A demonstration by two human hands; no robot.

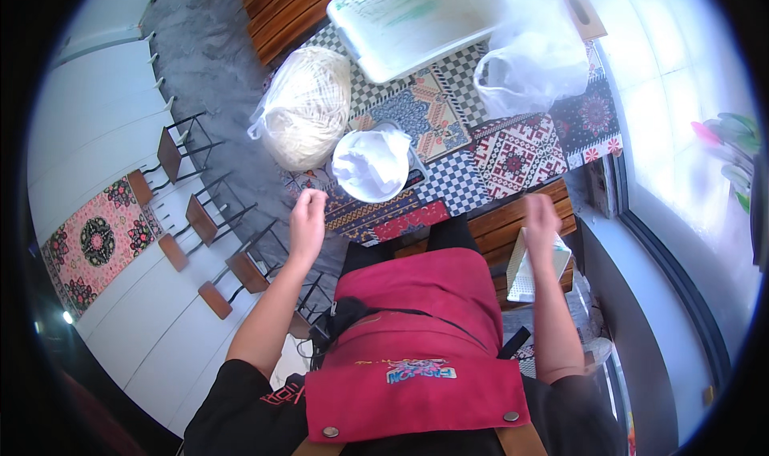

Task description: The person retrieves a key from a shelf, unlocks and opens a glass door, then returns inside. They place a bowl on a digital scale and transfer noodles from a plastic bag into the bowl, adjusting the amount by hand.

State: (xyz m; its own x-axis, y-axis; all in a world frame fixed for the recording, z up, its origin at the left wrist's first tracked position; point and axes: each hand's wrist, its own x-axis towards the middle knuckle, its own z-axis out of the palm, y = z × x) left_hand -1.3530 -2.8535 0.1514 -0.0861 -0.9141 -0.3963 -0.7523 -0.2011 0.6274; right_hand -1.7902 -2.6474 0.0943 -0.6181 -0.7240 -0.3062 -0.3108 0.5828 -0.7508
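My left hand [309, 223] is at the table's near left edge with its fingers curled together; whether something thin is between them I cannot tell. Just beyond it stands a round white bowl [367, 179] lined with a thin white plastic bag, on what looks like a digital scale [417, 166]. Left of the bowl lies a clear plastic bag of pale noodles [312, 107]. My right hand [542, 218], somewhat blurred, hovers over the wooden bench, above a white perforated basket [521, 269]. Its fingers are bent, and their grip is unclear.
A large white plastic basket [414, 20] stands at the table's far side. Translucent plastic bags [528, 65] lie to its right, beside a cardboard piece [584, 12]. A patterned cloth [516, 155] covers the table. Wooden benches [480, 230] flank it; chairs [201, 218] stand at left, a window at right.
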